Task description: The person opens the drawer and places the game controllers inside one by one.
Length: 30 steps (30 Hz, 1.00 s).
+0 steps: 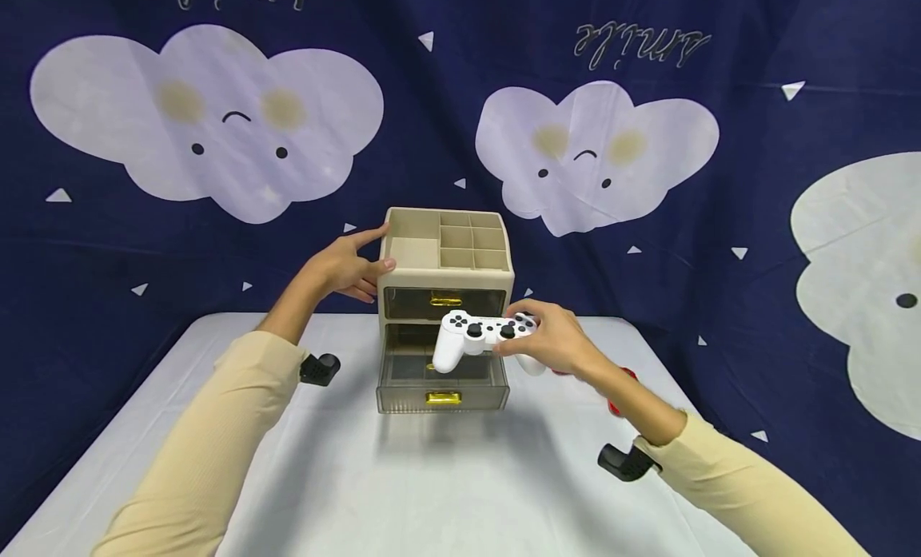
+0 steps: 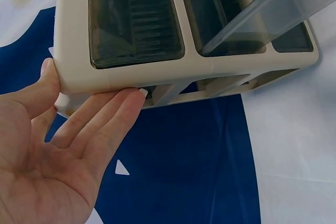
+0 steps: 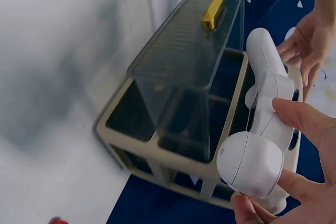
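Note:
A beige desktop drawer organizer (image 1: pixel 448 279) stands on the table, its middle smoky see-through drawer (image 1: pixel 406 399) pulled out toward me. My left hand (image 1: pixel 348 267) rests against the organizer's upper left side, fingers extended along the wall and thumb at the front corner. Between thumb and fingers, my right hand (image 1: pixel 552 339) pinches a white game controller (image 3: pixel 265 103) by its right end. The controller is in the air above the pulled-out drawer, buttons and black sticks facing the head camera. Inside the drawer, the contents are hard to make out.
A closed top drawer (image 1: pixel 410 303) with a gold handle sits above the pulled-out one. Divided compartments (image 1: pixel 472 239) form the organizer's top. Red objects (image 1: pixel 624 375) lie on the white table (image 1: pixel 446 493) at right, partly hidden by my right arm. A dark blue cloud-print cloth (image 1: pixel 432 101) hangs behind.

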Each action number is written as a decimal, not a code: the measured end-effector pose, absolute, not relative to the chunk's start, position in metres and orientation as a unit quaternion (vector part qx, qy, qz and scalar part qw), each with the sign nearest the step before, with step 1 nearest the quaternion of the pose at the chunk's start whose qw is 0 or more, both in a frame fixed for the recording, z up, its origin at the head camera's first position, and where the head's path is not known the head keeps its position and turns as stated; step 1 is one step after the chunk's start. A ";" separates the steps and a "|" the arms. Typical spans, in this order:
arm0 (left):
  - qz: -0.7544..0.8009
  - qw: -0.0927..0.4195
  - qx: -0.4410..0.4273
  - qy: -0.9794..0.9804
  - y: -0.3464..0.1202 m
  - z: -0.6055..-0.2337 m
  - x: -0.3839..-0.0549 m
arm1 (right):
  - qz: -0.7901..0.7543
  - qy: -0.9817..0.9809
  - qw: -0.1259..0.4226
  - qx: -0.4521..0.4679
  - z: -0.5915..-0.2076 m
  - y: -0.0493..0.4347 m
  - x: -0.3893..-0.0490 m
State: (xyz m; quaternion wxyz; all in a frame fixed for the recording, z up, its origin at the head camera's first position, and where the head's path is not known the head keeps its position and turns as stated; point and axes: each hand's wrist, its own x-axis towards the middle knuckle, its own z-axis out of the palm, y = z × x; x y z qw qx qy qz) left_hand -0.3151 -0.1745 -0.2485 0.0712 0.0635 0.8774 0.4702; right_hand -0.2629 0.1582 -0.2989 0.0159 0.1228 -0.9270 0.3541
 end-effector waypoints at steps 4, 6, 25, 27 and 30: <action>0.470 0.073 0.061 0.877 -0.175 -0.249 -0.315 | 0.348 -0.925 0.028 0.152 -0.301 0.144 -0.266; 0.471 0.072 0.060 0.877 -0.176 -0.250 -0.315 | 0.344 -0.925 0.030 0.159 -0.302 0.138 -0.268; 0.476 0.077 0.067 0.873 -0.175 -0.249 -0.317 | 0.315 -0.929 0.062 0.185 -0.323 0.105 -0.280; 0.476 0.077 0.067 0.873 -0.175 -0.249 -0.318 | 0.310 -0.930 0.064 0.184 -0.325 0.103 -0.280; 0.476 0.076 0.067 0.874 -0.174 -0.250 -0.318 | 0.308 -0.932 0.063 0.180 -0.327 0.100 -0.280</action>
